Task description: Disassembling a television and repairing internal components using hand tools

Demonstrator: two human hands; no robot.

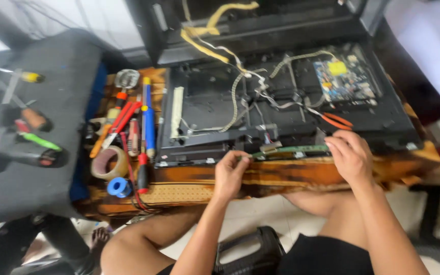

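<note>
My left hand point(231, 171) pinches the left end of a long narrow green circuit strip point(291, 150) at the front edge of an opened black flat-screen chassis point(204, 102). My right hand point(350, 155) grips the right end of the same strip. Grey ribbon cables point(235, 102) run across the chassis to a blue circuit board point(345, 81) at the back right. Orange-handled pliers point(334, 121) lie just beyond my right hand.
Left of the chassis lie screwdrivers point(148, 127), red-handled pliers point(120, 119), a brown tape roll point(109, 163) and a small blue spool point(119, 187). A grey padded seat point(52, 102) at far left carries more tools. A yellow cloth strip point(204, 30) hangs at the back. A black case point(250, 252) sits between my knees.
</note>
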